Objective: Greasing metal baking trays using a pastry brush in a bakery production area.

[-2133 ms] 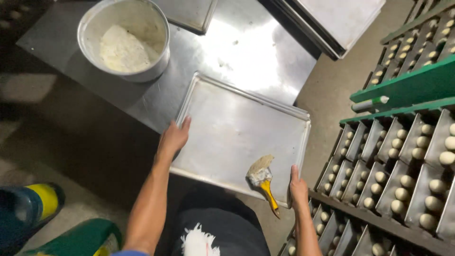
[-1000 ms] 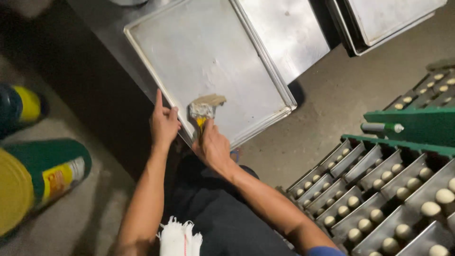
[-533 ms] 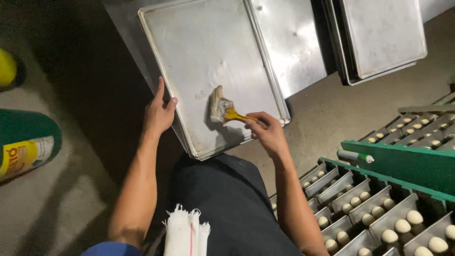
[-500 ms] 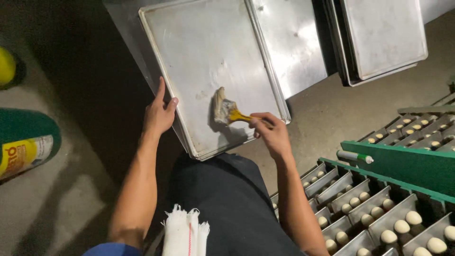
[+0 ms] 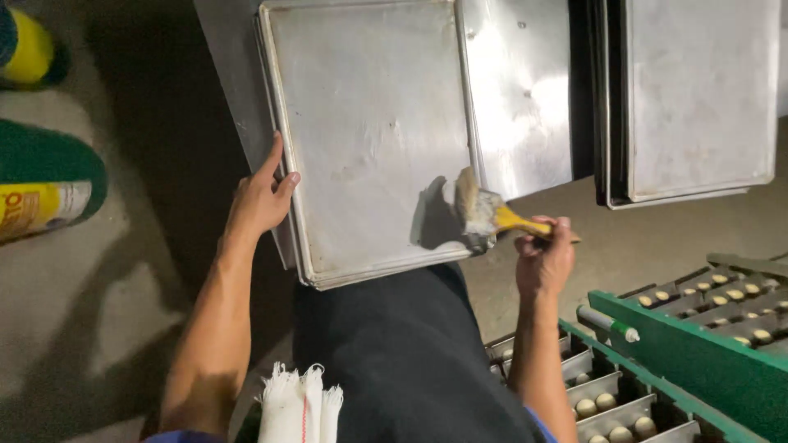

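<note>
A bare metal baking tray (image 5: 369, 107) lies on a steel table in front of me. My left hand (image 5: 261, 195) grips the tray's left rim, thumb on top. My right hand (image 5: 543, 256) is shut on the yellow handle of a flat brush (image 5: 480, 212), whose pale bristles rest at the tray's right edge, near its front corner.
More trays (image 5: 698, 90) lie to the right on the steel table (image 5: 525, 98). A green rack (image 5: 689, 361) with trays of small dough balls stands at lower right. A yellow-and-green container (image 5: 41, 189) sits on the floor at left. A white cloth (image 5: 300, 406) hangs at my waist.
The brush has swept from the middle of the tray to its right edge. My left hand stays on the left rim. The view has shifted, so the tray sits further right.
</note>
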